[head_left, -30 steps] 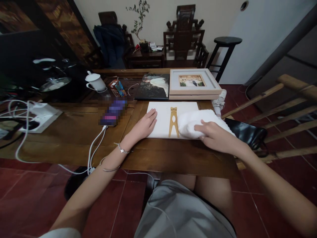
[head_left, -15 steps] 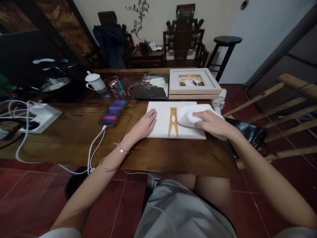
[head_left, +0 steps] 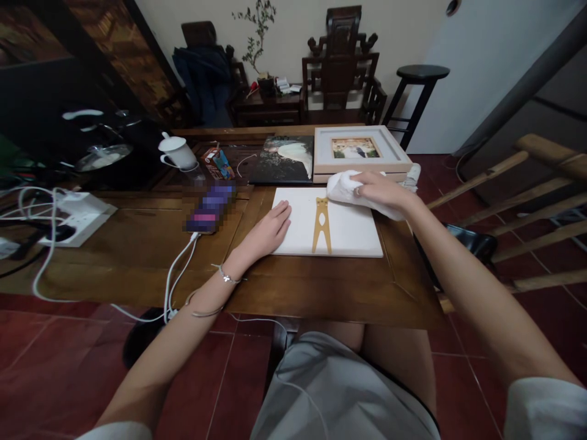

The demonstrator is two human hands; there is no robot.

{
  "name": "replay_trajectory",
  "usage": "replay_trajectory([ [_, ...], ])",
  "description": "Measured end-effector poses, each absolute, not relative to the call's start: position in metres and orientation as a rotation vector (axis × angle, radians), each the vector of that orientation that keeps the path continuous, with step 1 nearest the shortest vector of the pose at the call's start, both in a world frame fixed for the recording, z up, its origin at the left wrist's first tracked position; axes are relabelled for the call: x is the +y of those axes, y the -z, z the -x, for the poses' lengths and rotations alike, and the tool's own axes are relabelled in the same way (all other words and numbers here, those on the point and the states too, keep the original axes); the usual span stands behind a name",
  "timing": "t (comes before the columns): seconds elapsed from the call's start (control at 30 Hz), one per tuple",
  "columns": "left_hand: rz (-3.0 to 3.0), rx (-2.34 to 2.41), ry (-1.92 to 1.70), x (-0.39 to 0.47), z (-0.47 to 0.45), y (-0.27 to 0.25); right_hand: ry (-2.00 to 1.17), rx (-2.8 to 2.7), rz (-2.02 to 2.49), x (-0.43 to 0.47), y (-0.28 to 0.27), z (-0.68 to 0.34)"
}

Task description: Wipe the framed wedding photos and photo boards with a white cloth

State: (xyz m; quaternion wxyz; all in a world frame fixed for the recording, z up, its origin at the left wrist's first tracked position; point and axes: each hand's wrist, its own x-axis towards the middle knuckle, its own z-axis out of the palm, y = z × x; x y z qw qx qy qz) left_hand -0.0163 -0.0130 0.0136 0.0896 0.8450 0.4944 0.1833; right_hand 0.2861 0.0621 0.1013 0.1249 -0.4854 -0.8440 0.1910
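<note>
A white rectangular board (head_left: pixel 353 235) lies on the wooden table in front of me, with a gold, cat-headed, two-legged shape (head_left: pixel 321 223) on its face. My left hand (head_left: pixel 270 229) rests flat on the board's left edge, fingers stretched out. In my right hand (head_left: pixel 378 188) is a bunched white cloth (head_left: pixel 343 188), held against the upper right part of the board. The cloth hides the board's far right corner.
Beyond the board lie a framed photo (head_left: pixel 389 146) and a dark picture panel (head_left: pixel 275 162). To the left are a phone (head_left: pixel 213 205) on a charging cable, a power strip (head_left: pixel 85 223), a lidded white cup (head_left: pixel 177 153) and a drink carton (head_left: pixel 216 164). A wooden chair (head_left: pixel 550 153) stands at right.
My right hand has moved the cloth away from me, from the board's right middle to its far right corner. My left hand has stayed in place.
</note>
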Motion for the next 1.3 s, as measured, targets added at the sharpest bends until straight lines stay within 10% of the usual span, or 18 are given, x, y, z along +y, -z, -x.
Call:
replay_trajectory([
  [0.53,-2.535,1.458,-0.547,-0.012,0.017,-0.011,-0.542,-2.748,1.343,-0.098,-0.108,-0.299],
  [1.3,-2.522,1.445,-0.558,-0.009,0.02,-0.008,-0.361,-2.498,1.303,0.011,-0.07,-0.213],
])
